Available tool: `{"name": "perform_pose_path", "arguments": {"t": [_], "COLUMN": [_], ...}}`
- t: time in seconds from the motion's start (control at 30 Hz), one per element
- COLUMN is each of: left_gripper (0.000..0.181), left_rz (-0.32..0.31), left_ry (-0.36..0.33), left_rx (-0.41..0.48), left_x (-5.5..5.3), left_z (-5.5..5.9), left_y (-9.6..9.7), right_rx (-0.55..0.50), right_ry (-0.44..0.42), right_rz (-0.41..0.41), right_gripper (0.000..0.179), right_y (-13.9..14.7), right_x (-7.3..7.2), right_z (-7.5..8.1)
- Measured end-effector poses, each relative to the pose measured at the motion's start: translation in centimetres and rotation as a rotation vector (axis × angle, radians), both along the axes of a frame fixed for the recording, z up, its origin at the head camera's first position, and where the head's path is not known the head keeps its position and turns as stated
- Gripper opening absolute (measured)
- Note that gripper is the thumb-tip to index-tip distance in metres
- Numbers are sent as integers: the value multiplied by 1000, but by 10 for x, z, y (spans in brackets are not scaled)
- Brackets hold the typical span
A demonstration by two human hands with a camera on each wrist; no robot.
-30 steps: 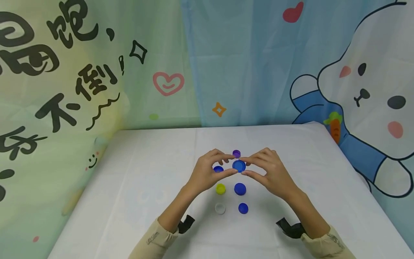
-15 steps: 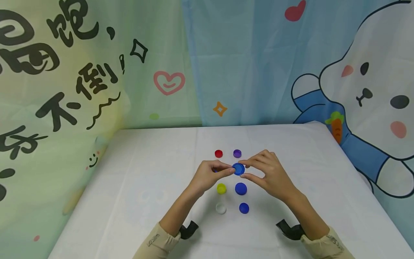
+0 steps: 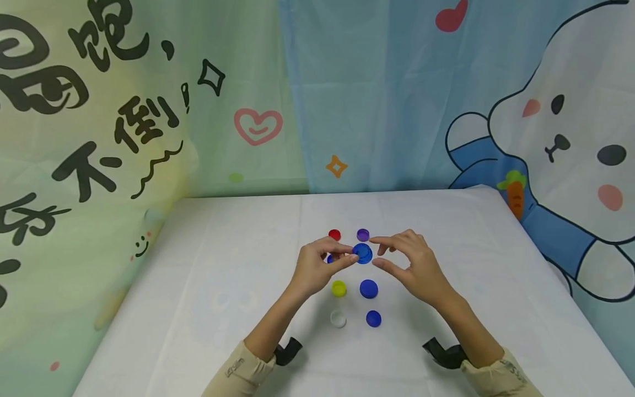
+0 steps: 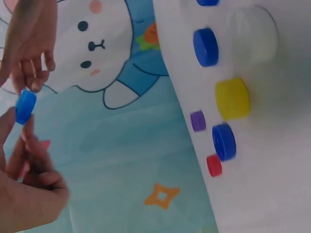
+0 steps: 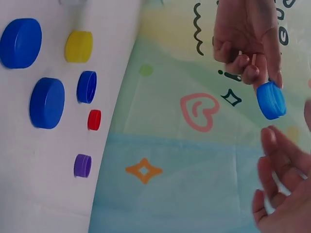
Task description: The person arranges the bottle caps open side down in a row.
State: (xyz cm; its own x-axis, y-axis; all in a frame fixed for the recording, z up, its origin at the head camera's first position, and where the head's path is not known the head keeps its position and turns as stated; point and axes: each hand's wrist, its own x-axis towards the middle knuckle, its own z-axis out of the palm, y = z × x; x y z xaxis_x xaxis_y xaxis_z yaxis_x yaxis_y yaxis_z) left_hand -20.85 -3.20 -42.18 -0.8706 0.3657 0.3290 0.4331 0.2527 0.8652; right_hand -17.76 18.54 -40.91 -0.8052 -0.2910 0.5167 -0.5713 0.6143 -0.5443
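Held up above the table is a blue bottle cap [image 3: 364,253], its ringed side facing the head camera. My left hand [image 3: 317,264] pinches its left edge between thumb and index finger. Just to the right, my right hand [image 3: 416,266] has thumb and fingers spread apart, with a small gap between them and the cap. The right wrist view shows that gap too, with the cap [image 5: 271,100] at the left hand's fingertips. Behind the left hand, another blue cap [image 3: 329,258] is mostly hidden; it shows whole in the left wrist view.
On the white table [image 3: 223,309] lie more caps in two columns: red [image 3: 334,235], purple [image 3: 362,235], yellow [image 3: 339,288], whitish [image 3: 338,318], a larger blue cap [image 3: 369,289] and a nearer blue cap [image 3: 373,318]. A printed curtain [image 3: 397,110] hangs behind.
A second ago the right fingertips were at the held cap's edge; now they are off it. The left hand has closed its pinch on the cap, and the red cap has come into view.
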Motion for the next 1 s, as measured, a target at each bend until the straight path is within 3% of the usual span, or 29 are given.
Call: {"name": "perform_pose_path", "arguments": {"t": [0.1,0.17,0.23,0.33,0.43,0.53,0.63,0.73,0.87,1.0], "left_gripper": [21,22,23,25,25,25,28,35,40,35], "left_rz": [-7,-2,1,9,12,13,16,15,13,6], "left_ry": [294,496,653,800,863,882,855,751,550,438], "left_rx": [-41,-93,-138,-193,-232,-253,-258,-246,-200,-187], "left_x": [-1,-2,-2,-3,-3,-3,-2,-3,-4,-6], "left_z": [0,0,1,2,2,3,3,2,0,-1], "left_y": [-2,-4,-5,-5,-5,-5,-4,-2,1,3], "right_rx": [-52,-87,-120,-147,-158,-167,-173,-185,-204,-210], "right_ry": [-128,-212,-290,-369,-416,-430,-424,-401,-359,-319], "right_rz": [-17,0,29,50,44,44,36,18,-7,-14], "right_gripper": [21,21,23,23,21,20,20,21,24,26], "right_y": [-1,0,0,-1,-3,-4,-4,-3,-1,0], "right_x": [0,-1,-2,-2,-1,0,0,-2,-4,-5], "right_z": [1,0,-1,-3,-2,-1,-1,-3,-7,-9]}}
